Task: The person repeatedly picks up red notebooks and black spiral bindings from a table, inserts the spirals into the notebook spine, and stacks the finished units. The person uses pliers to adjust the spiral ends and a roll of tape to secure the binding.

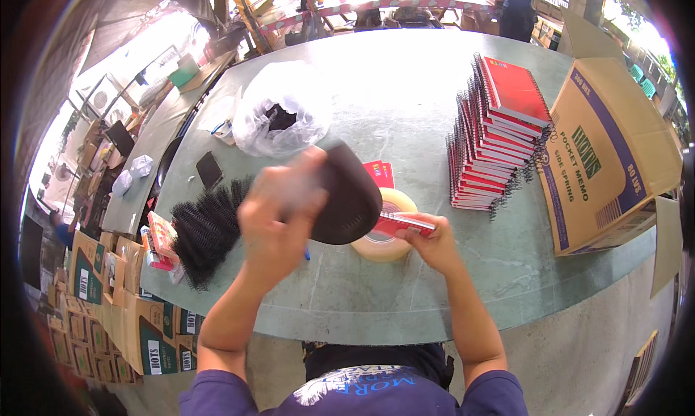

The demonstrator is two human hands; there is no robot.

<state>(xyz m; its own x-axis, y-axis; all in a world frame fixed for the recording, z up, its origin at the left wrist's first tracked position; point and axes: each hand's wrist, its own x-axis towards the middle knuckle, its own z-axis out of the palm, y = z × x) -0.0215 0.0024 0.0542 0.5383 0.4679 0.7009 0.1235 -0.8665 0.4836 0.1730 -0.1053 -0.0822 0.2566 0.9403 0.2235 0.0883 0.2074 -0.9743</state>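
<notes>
Shirt (438, 401), dark navy, short-sleeved, at six o'clock; front bears white feather-like print (318, 392) and blue lettering (384, 385). Left sleeve (217, 396), seven o'clock; right sleeve (498, 396), five o'clock; both plain.

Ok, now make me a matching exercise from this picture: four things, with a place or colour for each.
1. Black spiral coils
2. Tape roll
3. Dark rounded object
4. Notebook stack

A. Red, beside the open box
B. In the left hand
C. Left of the left hand
D. Yellowish, ring-shaped

Pairs: 1-C, 2-D, 3-B, 4-A
</notes>
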